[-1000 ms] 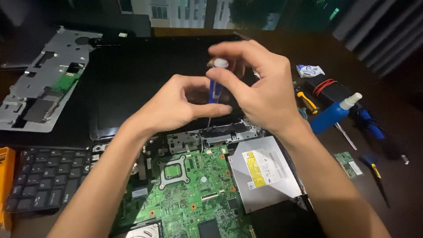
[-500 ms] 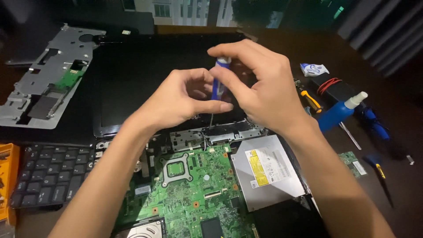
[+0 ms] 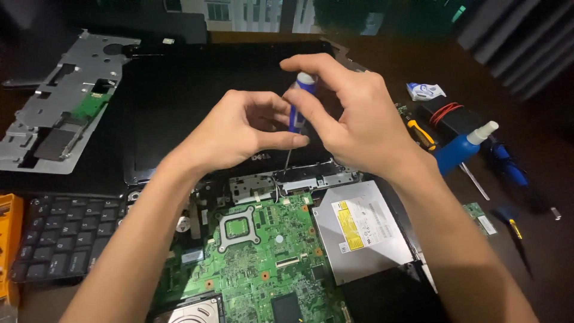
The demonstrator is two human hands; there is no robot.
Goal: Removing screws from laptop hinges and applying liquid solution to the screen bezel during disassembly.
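- The slim blue-handled screwdriver with a white cap (image 3: 297, 104) stands nearly upright, its thin shaft pointing down at the grey metal hinge bracket (image 3: 299, 179) on the far edge of the green circuit board (image 3: 257, 251).
- The right hand (image 3: 353, 119) arches over from the right, fingers closed around the handle's top.
- The left hand (image 3: 239, 128) reaches in from the left, thumb and forefinger pinched on the lower handle.
- The silver optical drive (image 3: 362, 230) lies just right of the board.

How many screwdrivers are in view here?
3: a blue screwdriver held by both hands; a yellow-handled screwdriver beside the right wrist; a small screwdriver far right. Others may be hidden.
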